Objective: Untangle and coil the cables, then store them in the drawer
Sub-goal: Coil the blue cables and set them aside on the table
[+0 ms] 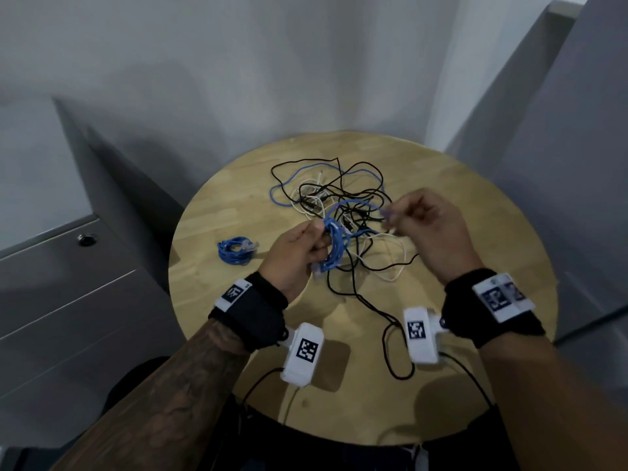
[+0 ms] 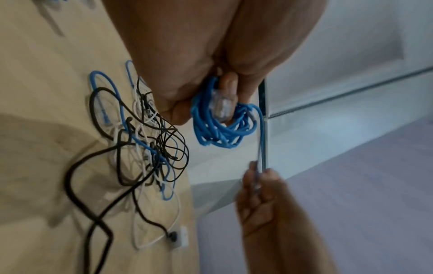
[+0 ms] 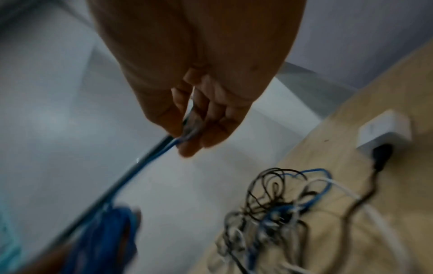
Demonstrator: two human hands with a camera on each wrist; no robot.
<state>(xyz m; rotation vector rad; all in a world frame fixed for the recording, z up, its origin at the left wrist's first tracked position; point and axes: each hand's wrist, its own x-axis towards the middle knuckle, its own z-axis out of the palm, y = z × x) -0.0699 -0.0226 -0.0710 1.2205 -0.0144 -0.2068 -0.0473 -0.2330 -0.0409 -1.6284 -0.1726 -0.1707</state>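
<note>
The left hand grips a half-made blue coil held above the round wooden surface, fingers curled round the loops with a clear plug pressed against them. The right hand pinches the free end of the same blue cable between thumb and fingertips, and the short run between the two hands looks nearly taut.

To finish this coil well, the person probably wants to feed the last stretch round the bundle in loops of the same size as those already held, keep the left grip firm so the turns do not spring open, and tuck or wrap the end plug so it locks the coil. Pulling hard seems unwise: the tail looks free of the heap in the wrist views, but the head view cannot rule out a snag.

The tangle of black, white and blue cables lies in the middle of the surface, under and beyond the hands. A finished blue coil sits apart to the left. A white adapter with a black lead lies near the edge. A grey drawer cabinet with a round lock stands left of the surface, its drawers closed; pale walls stand behind.
</note>
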